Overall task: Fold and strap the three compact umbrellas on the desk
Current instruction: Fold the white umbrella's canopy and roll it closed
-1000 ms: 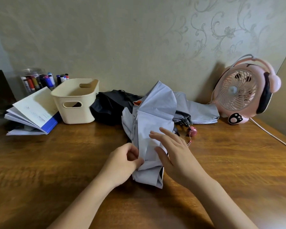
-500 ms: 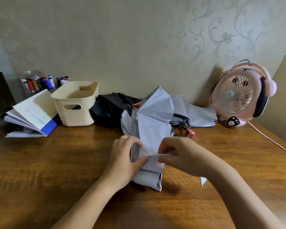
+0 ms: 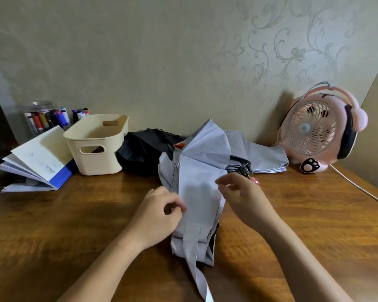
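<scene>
A pale grey fabric compact umbrella (image 3: 196,182) lies between my hands. My left hand (image 3: 157,216) curls at its edge, grip unclear; my right hand (image 3: 244,197) hovers loosely curled, empty. Beyond my left hand, a cream plastic basket (image 3: 100,163) holds something dark (image 3: 97,150), a clear jar (image 3: 34,109) coloured tubes (image 3: 40,120).

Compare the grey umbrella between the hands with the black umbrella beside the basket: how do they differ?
The grey umbrella lies mid-desk between the left hand and right hand; the black umbrella lies at the back beside the basket, no hand on it. The grey umbrella's strap trails loose toward the near edge; the black umbrella shows no strap. Both lie on the desk with rumpled canopies.
</scene>
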